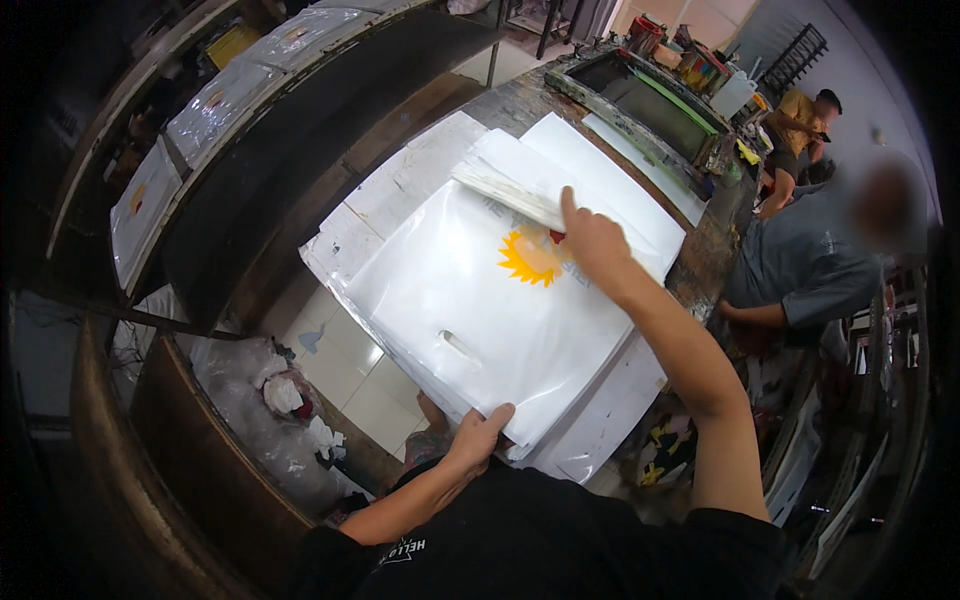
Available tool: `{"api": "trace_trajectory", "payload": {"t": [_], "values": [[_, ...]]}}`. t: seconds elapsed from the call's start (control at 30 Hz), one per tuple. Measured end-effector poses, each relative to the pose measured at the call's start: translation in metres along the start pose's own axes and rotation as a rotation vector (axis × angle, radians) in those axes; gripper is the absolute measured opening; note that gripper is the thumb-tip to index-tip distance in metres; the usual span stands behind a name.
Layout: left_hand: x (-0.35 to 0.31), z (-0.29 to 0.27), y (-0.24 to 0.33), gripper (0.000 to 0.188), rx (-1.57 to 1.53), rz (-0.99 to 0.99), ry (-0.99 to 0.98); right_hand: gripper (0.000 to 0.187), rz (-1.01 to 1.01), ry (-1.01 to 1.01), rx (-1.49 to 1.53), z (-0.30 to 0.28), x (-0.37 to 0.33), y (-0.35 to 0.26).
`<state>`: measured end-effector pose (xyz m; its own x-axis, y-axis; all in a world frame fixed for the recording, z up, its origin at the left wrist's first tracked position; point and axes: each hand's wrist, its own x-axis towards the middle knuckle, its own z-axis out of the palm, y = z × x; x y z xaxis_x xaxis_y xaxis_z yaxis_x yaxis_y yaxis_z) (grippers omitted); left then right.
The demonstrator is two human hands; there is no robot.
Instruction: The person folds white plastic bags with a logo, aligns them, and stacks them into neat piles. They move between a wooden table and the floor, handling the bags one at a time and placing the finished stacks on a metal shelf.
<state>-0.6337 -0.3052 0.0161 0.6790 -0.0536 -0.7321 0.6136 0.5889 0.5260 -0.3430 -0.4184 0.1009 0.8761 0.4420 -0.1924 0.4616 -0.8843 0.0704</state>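
Observation:
A thick stack of white plastic bags (430, 275) lies before me, the top one printed with a yellow sun shape and cut with a small oval handle hole. At the stack's right side my right hand (597, 243) is closed on the end of a folded-over bundle of bags (508, 180), one digit lying stretched along its top; the other fingers are partly hidden. My left hand (480, 436) pinches the near corner of the stack, thumb on top and fingers out of sight below.
The stack rests on a worn white board (365, 215). A framed printing screen (645, 105) stands beyond it. Printed bags lie on a rack (235, 100) at left. Clear plastic (250, 420) is heaped lower left. A person in grey (810, 255) is close at right; another in yellow (797, 115) sits farther off.

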Motion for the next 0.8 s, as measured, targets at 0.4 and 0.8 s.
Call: {"api": "trace_trajectory", "payload": {"t": [0.4, 0.8], "values": [[0.007, -0.007, -0.015, 0.045, -0.010, 0.038, 0.076, 0.053, 0.110, 0.054, 0.148, -0.017, 0.109, 0.177], [-0.008, -0.015, 0.017, 0.043, 0.042, -0.162, -0.016, 0.060, 0.195, 0.127, 0.339, 0.041, 0.121, 0.176]]}}
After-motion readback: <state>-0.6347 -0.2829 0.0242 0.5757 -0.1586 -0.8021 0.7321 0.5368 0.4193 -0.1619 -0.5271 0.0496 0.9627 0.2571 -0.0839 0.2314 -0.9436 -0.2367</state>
